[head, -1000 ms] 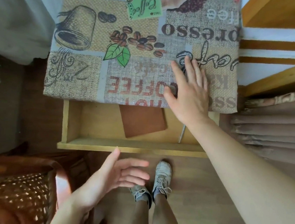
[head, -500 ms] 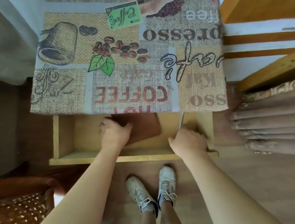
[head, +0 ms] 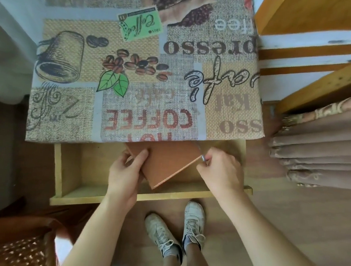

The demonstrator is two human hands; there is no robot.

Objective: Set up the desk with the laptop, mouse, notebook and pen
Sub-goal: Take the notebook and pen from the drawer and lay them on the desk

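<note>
Terracotta-brown and flat, the hardcover notebook (head: 166, 162) is tilted up out of the open pale wooden drawer (head: 70, 164), my left hand (head: 127, 171) clamped on its left edge, thumb on the cover. My right hand (head: 220, 170) is closed around a thin metallic pen (head: 200, 154) just beside the notebook's right corner. The coffee-print burlap tablecloth (head: 133, 73) on the desk carries nothing yet, so I judge the setup barely begun: both items must reach the top, and I see no laptop or mouse anywhere in view
</note>
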